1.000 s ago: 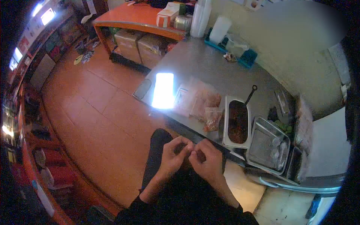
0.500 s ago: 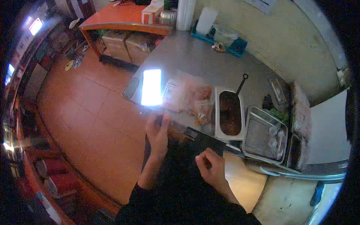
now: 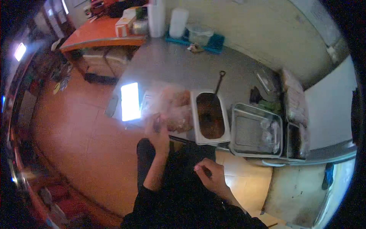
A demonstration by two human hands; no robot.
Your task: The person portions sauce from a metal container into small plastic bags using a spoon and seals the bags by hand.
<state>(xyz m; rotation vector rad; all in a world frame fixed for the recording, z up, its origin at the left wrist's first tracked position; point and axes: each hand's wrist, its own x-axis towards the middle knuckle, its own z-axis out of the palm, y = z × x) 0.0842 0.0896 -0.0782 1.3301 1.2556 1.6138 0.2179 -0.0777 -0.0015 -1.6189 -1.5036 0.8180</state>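
Note:
My left hand (image 3: 157, 131) is raised at the table's front edge, close to the clear plastic bags of orange-brown food (image 3: 179, 110). Its fingers are blurred, so I cannot make out their grip. Low over my lap, my right hand (image 3: 212, 174) is closed with thumb and fingertips pinched together; anything between them is too small to see. A brightly lit screen (image 3: 130, 101) lies left of the bags. Right of them stands a deep metal pan (image 3: 194, 118) of dark reddish-brown sauce, with a dark-handled utensil (image 3: 219, 82) resting in it.
Beside the pan sits a rectangular tray (image 3: 248, 131) holding small clear bags. A dark container (image 3: 294, 141) and stacked plastic packs (image 3: 293, 95) are further right. Plastic tubs (image 3: 200, 36) stand in a teal tray (image 3: 215, 44) by the wall. An orange table (image 3: 91, 34) adjoins at the back left.
The view has turned, so the table and its contents appear further left. My left hand now overlaps the area by the food bags. My right hand keeps its pinched shape.

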